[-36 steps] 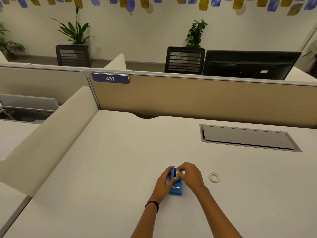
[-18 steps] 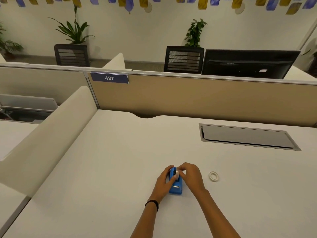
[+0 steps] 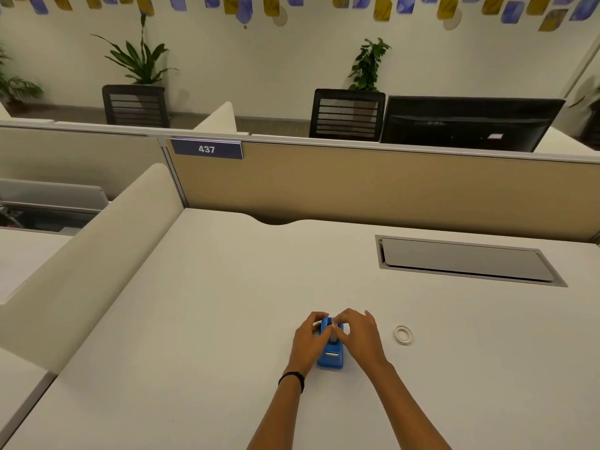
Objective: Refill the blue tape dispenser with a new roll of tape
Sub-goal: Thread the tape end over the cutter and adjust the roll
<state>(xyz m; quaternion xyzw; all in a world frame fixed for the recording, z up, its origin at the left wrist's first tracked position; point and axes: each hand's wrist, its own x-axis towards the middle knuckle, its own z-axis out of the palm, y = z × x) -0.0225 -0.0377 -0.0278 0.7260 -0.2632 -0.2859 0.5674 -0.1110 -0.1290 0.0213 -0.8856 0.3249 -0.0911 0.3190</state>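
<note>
the dispenser (image 3: pixel 330 357) sits on the desk (image 3: pixel 227 303) between both hands. the left hand (image 3: pixel 306 341) curls round its left side. the right hand (image 3: pixel 360 336) pinches the roll (image 3: pixel 333 332) in its top. a white ring (image 3: pixel 403 334) lies near, to the right.

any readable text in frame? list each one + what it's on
"437": white digits on the blue sign at the top of the partition.
Sticker on the back of the monitor: too small to read.
Dispenser: no text visible.
</note>
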